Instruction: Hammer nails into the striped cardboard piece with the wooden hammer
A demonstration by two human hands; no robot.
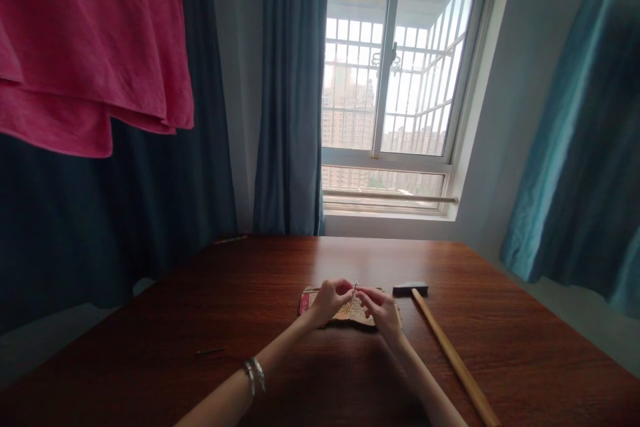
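Note:
My left hand (334, 300) and my right hand (381, 310) meet near the middle of the table, thumbs and fingers pinched together. Between their fingertips is a small silvery piece (355, 288), too small to name. Both hands are closed on it, just above a flat tan slab (345, 312) with a dotted surface and a pink-red patch at its left end. My hands and wrists hide parts of this slab. To the right of my right hand lies a hammer (445, 340) with a dark head and a long wooden handle.
The brown wooden table (150, 373) reaches to the window wall. A thin dark rod (210, 351) lies on its left part, and a thin strip (231, 239) at the far left edge. A pink cloth (95, 47) hangs at upper left, before blue curtains (290, 93).

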